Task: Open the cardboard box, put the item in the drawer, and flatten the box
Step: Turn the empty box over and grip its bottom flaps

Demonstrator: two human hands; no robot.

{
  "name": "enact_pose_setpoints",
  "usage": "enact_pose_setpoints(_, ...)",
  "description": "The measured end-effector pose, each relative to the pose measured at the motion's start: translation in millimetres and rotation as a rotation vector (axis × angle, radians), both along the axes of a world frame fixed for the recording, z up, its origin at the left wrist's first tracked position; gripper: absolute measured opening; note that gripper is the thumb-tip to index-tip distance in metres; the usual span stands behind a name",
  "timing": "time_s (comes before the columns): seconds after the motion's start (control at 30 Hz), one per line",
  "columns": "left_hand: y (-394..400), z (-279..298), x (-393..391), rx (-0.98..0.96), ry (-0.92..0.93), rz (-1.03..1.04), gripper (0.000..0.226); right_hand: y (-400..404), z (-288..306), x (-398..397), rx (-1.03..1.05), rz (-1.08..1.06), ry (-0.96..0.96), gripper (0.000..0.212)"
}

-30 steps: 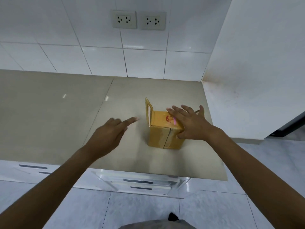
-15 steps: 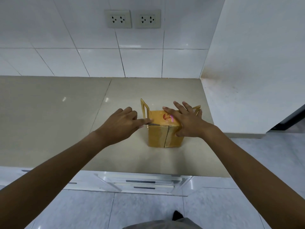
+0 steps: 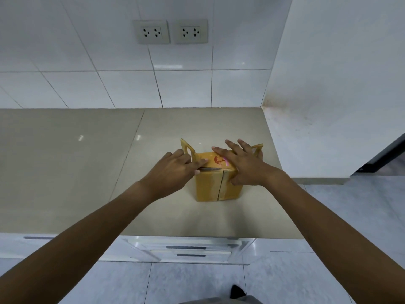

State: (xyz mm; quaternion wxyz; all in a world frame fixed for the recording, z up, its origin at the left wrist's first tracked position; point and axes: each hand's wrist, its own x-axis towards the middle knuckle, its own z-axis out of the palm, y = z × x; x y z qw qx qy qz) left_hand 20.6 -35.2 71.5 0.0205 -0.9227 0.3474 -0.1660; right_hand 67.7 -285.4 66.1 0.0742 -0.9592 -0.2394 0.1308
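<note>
While the right hand (image 3: pixel 245 165) is pressing flat on the cardboard box (image 3: pixel 215 183) at the tabletop's (image 3: pixel 87 172) centre-right, the left hand (image 3: pixel 173 170), having just arrived, is slipping fingertips under the top flap, starting the opening.

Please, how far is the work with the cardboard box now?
Done: two side flaps of the cardboard box stand up. In hand: the left hand has fingers at a dark gap under the top flap, while the right hand lies flat on the top. Left: no item is visible yet, the drawers below the counter look closed, and the box is not flattened.
</note>
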Motion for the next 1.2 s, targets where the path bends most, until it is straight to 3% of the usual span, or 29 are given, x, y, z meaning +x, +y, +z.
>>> enact_pose_setpoints(0.33,-15.4,-0.3,11.5,-0.05,0.038,0.049,0.053,0.4,1.8,0.4,-0.011,-0.004,0.007,0.111)
enact_pose_setpoints(0.53,-18.8,-2.9,2.1,-0.313,0.085,0.115,0.049,2.7,1.4,2.4,0.015,-0.028,0.024,0.116)
enact_pose_setpoints(0.67,1.9,-34.0,-5.7,-0.514,0.001,0.548,0.04,-0.1,0.2,5.9,0.11,-0.049,0.053,0.116)
enact_pose_setpoints(0.77,15.4,-77.8,-29.0,-0.384,0.08,0.781,0.029,-2.7,0.9,1.8,0.152,-0.031,-0.097,0.104)
enact_pose_setpoints(0.83,18.9,-101.9,-40.3,-0.241,0.162,0.756,0.029,-4.4,1.7,-4.0,0.194,0.01,-0.232,0.092)
enact_pose_setpoints(0.97,23.2,-130.9,-42.3,-0.138,0.22,0.691,0.038,-3.3,-1.1,-19.4,0.354,0.077,-0.354,0.06)
enact_pose_setpoints(1.1,11.4,-120.7,-43.9,-0.266,0.217,0.604,0.062,-5.0,-4.9,-27.7,0.384,0.084,-0.548,0.038)
enact_pose_setpoints(1.2,-6.2,-75.0,-38.3,-0.416,0.119,0.343,0.078,-5.3,-8.1,-33.8,0.366,0.075,-0.68,0.027)
